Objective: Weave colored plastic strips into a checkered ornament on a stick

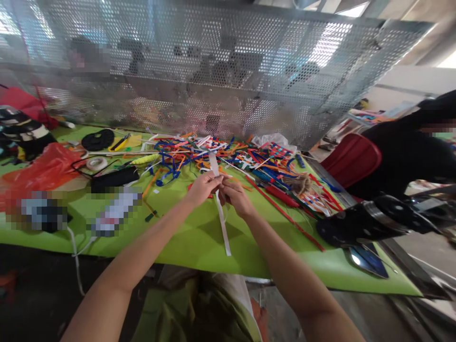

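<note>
A long white strip (223, 225) runs through my two hands above the green tabletop (192, 242), one end pointing away and the other hanging toward me. My left hand (205, 186) pinches it from the left side. Against it, fingertips touching, my right hand (235, 194) is closed on the same strip from the right. Just beyond the hands lies a tangled pile of colored strips (173, 159) in blue, orange, red and white. A small red piece partly shows behind my left hand.
Red plastic bag (46, 166), black case (114, 179) and tape roll (96, 163) lie at left. At right are a red-handled tool (282, 195) and a black cylinder (363, 221). A perforated metal panel (185, 85) stands behind. A person in black sits at far right.
</note>
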### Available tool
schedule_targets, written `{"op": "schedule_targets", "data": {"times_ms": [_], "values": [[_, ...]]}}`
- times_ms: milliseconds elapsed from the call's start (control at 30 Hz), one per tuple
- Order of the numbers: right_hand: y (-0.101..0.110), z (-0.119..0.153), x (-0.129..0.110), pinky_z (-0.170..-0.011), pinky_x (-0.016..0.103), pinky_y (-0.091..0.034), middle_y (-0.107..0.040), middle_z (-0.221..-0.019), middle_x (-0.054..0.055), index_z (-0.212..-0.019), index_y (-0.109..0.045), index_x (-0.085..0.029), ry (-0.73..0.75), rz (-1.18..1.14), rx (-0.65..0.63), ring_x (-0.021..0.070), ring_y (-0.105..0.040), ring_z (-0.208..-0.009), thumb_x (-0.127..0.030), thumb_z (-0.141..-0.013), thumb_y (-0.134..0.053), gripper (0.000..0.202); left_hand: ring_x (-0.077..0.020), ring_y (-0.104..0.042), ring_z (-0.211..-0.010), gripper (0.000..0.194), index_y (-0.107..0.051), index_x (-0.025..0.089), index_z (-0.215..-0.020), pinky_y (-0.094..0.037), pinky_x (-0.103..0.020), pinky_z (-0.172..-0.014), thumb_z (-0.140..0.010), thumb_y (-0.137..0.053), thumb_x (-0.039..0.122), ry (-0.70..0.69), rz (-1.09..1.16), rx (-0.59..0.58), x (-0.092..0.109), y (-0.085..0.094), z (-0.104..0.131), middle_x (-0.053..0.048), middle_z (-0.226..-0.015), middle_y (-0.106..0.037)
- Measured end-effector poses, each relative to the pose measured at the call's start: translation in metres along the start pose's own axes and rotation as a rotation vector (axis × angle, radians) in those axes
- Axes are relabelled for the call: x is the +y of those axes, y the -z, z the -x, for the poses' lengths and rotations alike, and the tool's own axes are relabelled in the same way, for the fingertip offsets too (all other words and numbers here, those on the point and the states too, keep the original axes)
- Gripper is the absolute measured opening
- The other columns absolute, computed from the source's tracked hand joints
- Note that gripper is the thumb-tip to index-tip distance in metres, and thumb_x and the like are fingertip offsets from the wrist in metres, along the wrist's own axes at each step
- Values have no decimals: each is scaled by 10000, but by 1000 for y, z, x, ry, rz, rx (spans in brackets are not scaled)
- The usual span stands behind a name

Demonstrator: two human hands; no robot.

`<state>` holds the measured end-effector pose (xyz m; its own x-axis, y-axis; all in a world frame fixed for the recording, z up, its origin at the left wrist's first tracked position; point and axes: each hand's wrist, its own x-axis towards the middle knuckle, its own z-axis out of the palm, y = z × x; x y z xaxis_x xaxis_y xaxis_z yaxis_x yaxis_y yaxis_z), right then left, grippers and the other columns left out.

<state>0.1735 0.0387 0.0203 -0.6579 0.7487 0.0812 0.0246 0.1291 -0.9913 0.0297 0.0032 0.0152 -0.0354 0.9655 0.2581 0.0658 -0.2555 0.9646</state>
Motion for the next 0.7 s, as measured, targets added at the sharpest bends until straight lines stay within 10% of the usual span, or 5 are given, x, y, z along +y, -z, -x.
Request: {"op": "schedule_targets", "data": {"times_ms": [267,700], "values": [[3,-29,-3,-441,225,-275,-458,-498,-61,-680,-542,-196,42,25,16,87,-383,-442,-528,-773,-624,354,-181,-584,-786,309,-627,170,-760,-431,-291,-753,-938,-451,352,-185,-708,297,-2,22,-15,-71,-790,-638],[18,-33,23,-503,242,-341,-517,-513,-32,-654,-554,-209,21,440,55,123,-470,-476,-316,-804,-479,198,-203,-580,-844,228,-592,175,-805,-419,-304,-746,-947,-419,217,-356,-1036,104,-26,9,-12,-70,-834,-647]]}}
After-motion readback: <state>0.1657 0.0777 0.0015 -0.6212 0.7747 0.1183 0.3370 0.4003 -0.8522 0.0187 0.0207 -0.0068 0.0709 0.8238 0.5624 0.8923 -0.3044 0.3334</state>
